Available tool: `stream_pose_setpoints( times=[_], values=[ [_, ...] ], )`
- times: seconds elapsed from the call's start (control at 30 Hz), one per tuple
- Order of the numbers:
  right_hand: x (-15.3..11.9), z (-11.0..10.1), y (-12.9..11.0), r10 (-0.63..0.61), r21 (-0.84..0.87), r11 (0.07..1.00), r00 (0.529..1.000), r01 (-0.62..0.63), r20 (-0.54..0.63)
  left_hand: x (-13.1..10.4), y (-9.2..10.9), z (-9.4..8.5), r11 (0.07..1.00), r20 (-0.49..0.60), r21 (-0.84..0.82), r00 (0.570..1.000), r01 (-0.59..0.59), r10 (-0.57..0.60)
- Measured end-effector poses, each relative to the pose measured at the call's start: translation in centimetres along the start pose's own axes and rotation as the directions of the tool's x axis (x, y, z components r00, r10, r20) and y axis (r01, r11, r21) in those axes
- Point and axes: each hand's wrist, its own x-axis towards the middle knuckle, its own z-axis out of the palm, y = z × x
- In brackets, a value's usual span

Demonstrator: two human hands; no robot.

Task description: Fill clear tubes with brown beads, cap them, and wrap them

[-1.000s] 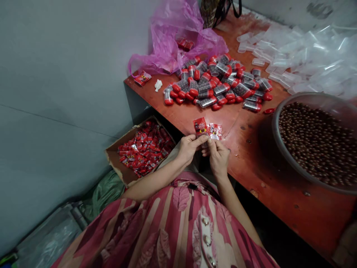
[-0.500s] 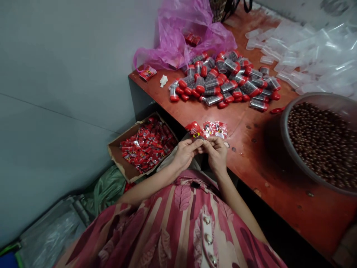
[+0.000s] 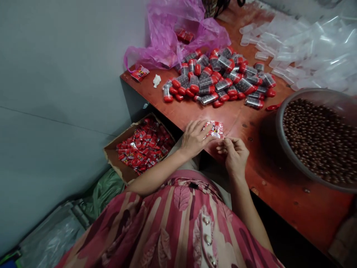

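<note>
Red and silver printed packets lie near the front edge of the red table. My left hand rests over their left side, its fingers spread and its fingertips on the packets. Just right of and below them is my right hand, thumb and forefinger pinched at the packets' lower right corner; what is between those fingertips is too small to make out. Behind the hands lies a heap of clear tubes with red caps, filled with dark balls.
An open cardboard box of red packets stands below the table at left. A large tub of brown balls is at right. Empty clear tubes lie behind it. A pink bag and a red packet are at the back left.
The red packet that both hands held is no longer between them. My left hand has opened over the packets on the table, and my right hand has moved right, away from it.
</note>
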Motion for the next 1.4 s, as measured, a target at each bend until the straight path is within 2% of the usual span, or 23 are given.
stream_pose_setpoints(
  times=[0.1,0.23,0.43,0.53,0.6,0.7,0.77,0.83,0.87,0.93,1.0,1.07,1.13,1.17,1.23,1.3,1.33,1.4],
  values=[
    [0.0,-0.2,0.0,0.005,-0.018,1.0,1.0,-0.005,-0.005,1.9,0.2,2.1,0.968,0.083,0.242,0.995,-0.073,0.054],
    [0.2,-0.5,-0.2,0.008,-0.02,1.0,1.0,-0.008,0.0,2.5,-0.2,3.5,0.952,0.101,0.296,0.994,-0.078,0.05],
    [1.5,-0.6,-0.5,-0.034,-0.033,0.999,0.999,0.033,-0.04,2.5,-0.7,4.0,0.987,0.05,0.137,0.996,-0.086,0.079],
    [2.6,-0.1,-0.4,-0.101,-0.131,0.988,0.99,0.088,-0.101,2.3,-0.6,3.7,0.989,0.025,0.1,0.994,-0.105,0.103],
    [3.3,0.3,-0.3,-0.134,-0.175,0.977,0.987,0.118,-0.083,2.1,-0.5,3.3,0.989,0.006,0.064,0.991,-0.135,0.135],
    [3.9,0.8,-0.7,-0.06,-0.093,0.994,0.998,0.059,-0.009,1.9,-0.1,2.2,0.986,-0.023,-0.036,0.986,-0.165,0.164],
    [4.0,1.1,-1.3,-0.003,-0.015,1.0,1.0,0.003,0.01,1.7,0.2,1.2,0.984,-0.07,-0.125,0.991,-0.126,0.118],
    [3.9,1.6,-2.0,0.015,0.045,0.999,1.0,-0.016,0.026,1.5,0.6,0.3,0.963,-0.122,-0.268,0.992,-0.011,-0.023],
    [3.8,1.8,-2.4,0.012,0.072,0.997,0.999,-0.014,0.037,1.4,0.7,-0.1,0.927,-0.113,-0.369,0.986,0.069,-0.119],
    [3.8,2.2,-2.8,-0.001,0.095,0.995,0.997,-0.006,0.08,1.2,0.8,-0.6,0.774,0.011,-0.585,0.956,0.243,-0.292],
    [4.3,2.4,-3.0,-0.01,0.032,0.999,0.985,0.004,0.169,1.2,0.8,-0.8,0.56,0.189,-0.734,0.907,0.385,-0.376],
    [5.7,2.0,-3.1,-0.015,-0.133,0.99,0.97,0.049,0.241,1.2,0.7,-0.9,0.397,0.305,-0.789,0.86,0.469,-0.41],
    [8.0,1.1,-3.4,-0.067,-0.385,0.914,0.983,0.13,0.173,1.3,0.5,-1.1,0.322,0.349,-0.794,0.821,0.515,-0.452],
    [9.5,0.6,-3.7,-0.124,-0.532,0.834,0.989,0.149,0.083,1.3,0.4,-1.2,0.31,0.356,-0.789,0.806,0.531,-0.474],
    [12.6,-0.4,-4.4,-0.208,-0.795,0.602,0.976,0.077,-0.063,1.4,0.3,-1.3,0.291,0.354,-0.782,0.778,0.551,-0.519],
    [15.4,-0.9,-5.0,-0.182,-0.92,0.388,0.974,-0.056,-0.136,1.3,0.3,-1.5,0.252,0.352,-0.789,0.749,0.56,-0.561],
    [16.4,-1.0,-5.2,-0.156,-0.944,0.311,0.974,-0.112,-0.167,1.2,0.3,-1.5,0.227,0.354,-0.796,0.736,0.561,-0.577],
    [17.5,-0.8,-5.3,-0.125,-0.958,0.221,0.968,-0.185,-0.216,1.0,0.2,-1.6,0.175,0.357,-0.812,0.712,0.557,-0.605]
  ],
)
